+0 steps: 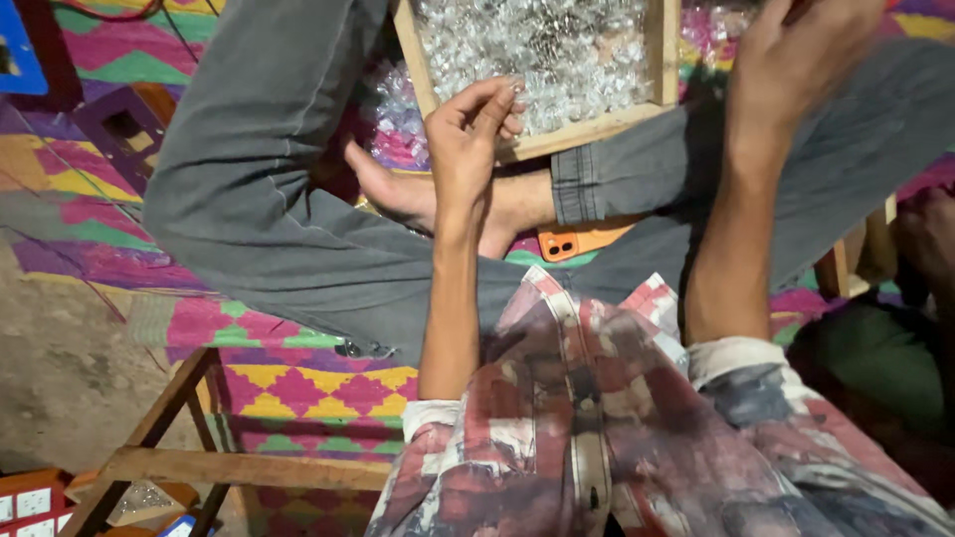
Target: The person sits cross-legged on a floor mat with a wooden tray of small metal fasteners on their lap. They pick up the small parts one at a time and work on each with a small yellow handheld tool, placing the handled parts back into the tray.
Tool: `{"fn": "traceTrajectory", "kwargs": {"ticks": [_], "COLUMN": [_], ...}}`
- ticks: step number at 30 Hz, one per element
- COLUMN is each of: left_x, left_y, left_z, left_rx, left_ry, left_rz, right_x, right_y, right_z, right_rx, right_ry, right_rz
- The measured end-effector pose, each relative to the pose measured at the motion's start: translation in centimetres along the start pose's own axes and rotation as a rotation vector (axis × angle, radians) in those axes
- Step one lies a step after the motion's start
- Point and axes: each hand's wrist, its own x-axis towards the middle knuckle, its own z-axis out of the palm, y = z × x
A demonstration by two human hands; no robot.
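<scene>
A wooden tray (587, 129) heaped with small clear shiny pieces (537, 45) rests on my crossed legs. My left hand (470, 134) hovers at the tray's near edge with fingertips pinched together against the thumb; nothing shows between them. Over the tray's right rim, my right hand (796, 55) is raised, seen from the back, and its fingertips are cut off by the top of the frame. My bare foot (398, 189) lies just below the left hand.
An orange phone (577, 239) lies under my leg on the patterned mat (308, 388). Bags of clear and pink pieces (393, 114) sit left of the tray. A wooden frame (199, 462) and small white-faced boxes (30, 502) are at the lower left.
</scene>
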Motion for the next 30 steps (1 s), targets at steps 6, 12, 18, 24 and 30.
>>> {"fn": "traceTrajectory", "kwargs": {"ticks": [6, 12, 18, 24, 30], "left_x": [0.8, 1.2, 0.9, 0.5, 0.3], "left_y": [-0.6, -1.4, -0.8, 0.3, 1.1], "left_z": [-0.3, 0.0, 0.3, 1.2, 1.5], "left_rx": [0.018, -0.016, 0.006, 0.297, 0.483], "left_ry": [-0.004, 0.006, 0.002, 0.094, 0.103], "left_rz": [-0.002, -0.019, 0.037, 0.112, 0.228], "right_x": [-0.2, -2.1, -4.1, -4.2, -4.1], "right_y": [-6.1, -12.7, -13.2, -13.7, -13.6], "right_z": [0.1, 1.2, 2.6, 2.6, 2.8], "right_rx": [0.029, 0.792, 0.938, 0.987, 0.947], "right_ry": [0.068, -0.667, -0.717, -0.753, -0.762], "right_rz": [-0.266, 0.074, 0.009, 0.149, 0.122]}}
